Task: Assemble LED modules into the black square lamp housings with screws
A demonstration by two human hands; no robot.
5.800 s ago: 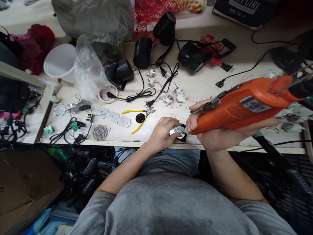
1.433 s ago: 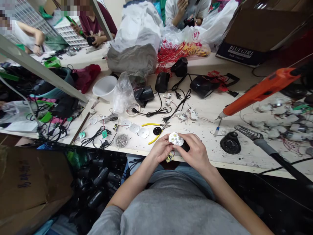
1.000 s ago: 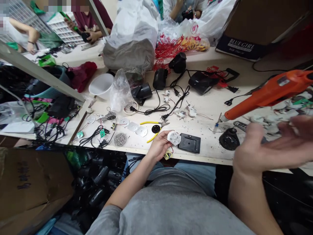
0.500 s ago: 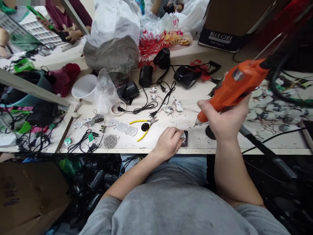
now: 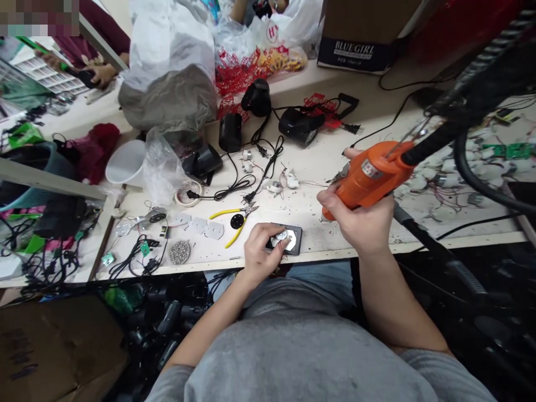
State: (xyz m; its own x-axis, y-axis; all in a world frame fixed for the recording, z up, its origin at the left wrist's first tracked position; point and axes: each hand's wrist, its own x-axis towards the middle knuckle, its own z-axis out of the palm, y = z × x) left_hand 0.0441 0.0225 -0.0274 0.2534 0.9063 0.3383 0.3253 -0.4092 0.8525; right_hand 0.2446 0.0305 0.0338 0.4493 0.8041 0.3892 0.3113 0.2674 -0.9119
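My right hand (image 5: pixel 365 226) is wrapped round an orange electric screwdriver (image 5: pixel 368 176), whose nose points down and left over the bench. A dark metallic piece shows beside its fingers; I cannot tell what it is. Near the bench's front edge, my left hand (image 5: pixel 262 251) pinches a small white round part (image 5: pixel 282 235) with thin wires. Under that part lies a black square holder (image 5: pixel 296 233) with a white plate (image 5: pixel 292 242) in it. Yellow-handled cutting pliers (image 5: pixel 234 223) lie to the left, a black perforated disc (image 5: pixel 237 221) between their handles.
White plates (image 5: pixel 199 225) and a round dish of screws (image 5: pixel 180 252) lie left on the bench. Black housings (image 5: pixel 230 132) with cords stand behind. Many white motor parts (image 5: pixel 435 167) are heaped right. A carton (image 5: pixel 355 50) and bags (image 5: pixel 167 95) stand at the back.
The view has shifted to the right. My left hand has drawn back on the holder, baring more of its white plate. The screwdriver has come lower, still in my right hand.
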